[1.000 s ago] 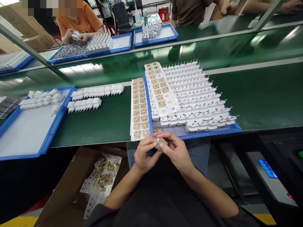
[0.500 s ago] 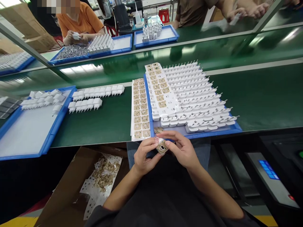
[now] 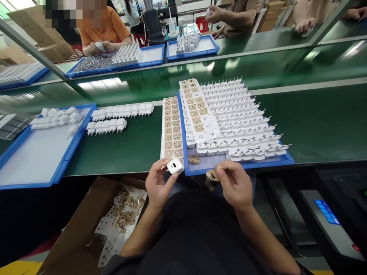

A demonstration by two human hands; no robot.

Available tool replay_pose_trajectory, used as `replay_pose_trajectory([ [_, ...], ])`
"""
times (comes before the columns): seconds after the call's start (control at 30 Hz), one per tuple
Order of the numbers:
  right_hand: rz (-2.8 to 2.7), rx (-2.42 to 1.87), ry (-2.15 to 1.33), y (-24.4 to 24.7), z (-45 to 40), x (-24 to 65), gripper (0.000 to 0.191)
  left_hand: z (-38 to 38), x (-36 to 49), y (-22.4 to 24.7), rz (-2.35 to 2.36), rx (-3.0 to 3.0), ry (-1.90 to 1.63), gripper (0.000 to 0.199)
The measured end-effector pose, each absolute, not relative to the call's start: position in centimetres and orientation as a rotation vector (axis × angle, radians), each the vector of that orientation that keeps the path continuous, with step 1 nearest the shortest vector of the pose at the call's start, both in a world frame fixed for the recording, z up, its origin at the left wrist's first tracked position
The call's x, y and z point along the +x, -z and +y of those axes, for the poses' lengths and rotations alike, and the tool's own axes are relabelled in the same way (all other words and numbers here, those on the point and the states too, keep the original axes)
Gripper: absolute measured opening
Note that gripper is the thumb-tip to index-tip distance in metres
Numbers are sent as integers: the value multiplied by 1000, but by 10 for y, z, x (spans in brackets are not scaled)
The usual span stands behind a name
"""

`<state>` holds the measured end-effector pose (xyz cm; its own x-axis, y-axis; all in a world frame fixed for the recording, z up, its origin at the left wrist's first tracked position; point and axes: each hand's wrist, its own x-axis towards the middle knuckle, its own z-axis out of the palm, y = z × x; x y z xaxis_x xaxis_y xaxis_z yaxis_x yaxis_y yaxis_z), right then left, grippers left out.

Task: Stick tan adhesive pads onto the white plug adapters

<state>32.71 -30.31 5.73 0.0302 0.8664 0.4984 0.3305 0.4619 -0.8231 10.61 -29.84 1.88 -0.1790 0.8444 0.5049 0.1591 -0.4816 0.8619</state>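
Note:
Between the thumb and fingers of my left hand [image 3: 158, 185] is a white plug adapter [image 3: 175, 165], its face with a dark rectangular port turned up. My right hand [image 3: 235, 184] pinches a tan sticker backing [image 3: 212, 175] by its edge, over the front rim of a blue tray [image 3: 197, 172]. Another tan backing piece [image 3: 194, 159] lies in the tray's near left corner. Rows of white adapters [image 3: 235, 114] with pins up fill most of that tray. A sticker sheet [image 3: 197, 110] rests on them, and more sticker sheets [image 3: 172, 126] lie left of the tray.
Two rows of adapters [image 3: 123, 111] stand on the green bench [image 3: 137, 152]. A second blue tray [image 3: 65, 154] at left holds several adapters. Below is a cardboard box [image 3: 77, 225] with tan scraps [image 3: 126, 214]. Across the bench, people handle small white parts.
My hands have moved apart. The tan layer has come off the adapter's face into my right hand, leaving a white face showing. My left hand has shifted left with the adapter.

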Motion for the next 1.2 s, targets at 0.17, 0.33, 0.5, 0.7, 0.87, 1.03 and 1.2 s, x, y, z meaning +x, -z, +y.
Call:
replay_pose_trajectory([
  [0.17,-1879,-1329,-341,-40,-281,324,23,-281,71,-22,1394,1551,-1669,37],
  [0.33,-1929,-1229,-261,-26,-280,321,21,-254,26,-19,1841,1726,-1483,40],
  [0.5,-1959,-1124,-133,-18,-274,329,18,-197,-31,-25,2177,1826,-1170,42],
  [0.7,-2006,-1111,-61,-14,-272,330,18,-112,-62,-37,2352,1856,-904,30],
  [0.87,-2006,-1105,-71,-15,-275,330,18,-71,-60,-36,2431,1836,-851,23],
  [1.03,-1971,-1102,-172,-21,-277,328,20,-70,-58,-35,2458,1813,-932,22],
  [1.2,-1841,-1108,-306,-40,-283,330,20,-92,-38,-43,2310,1893,-1046,32],
])
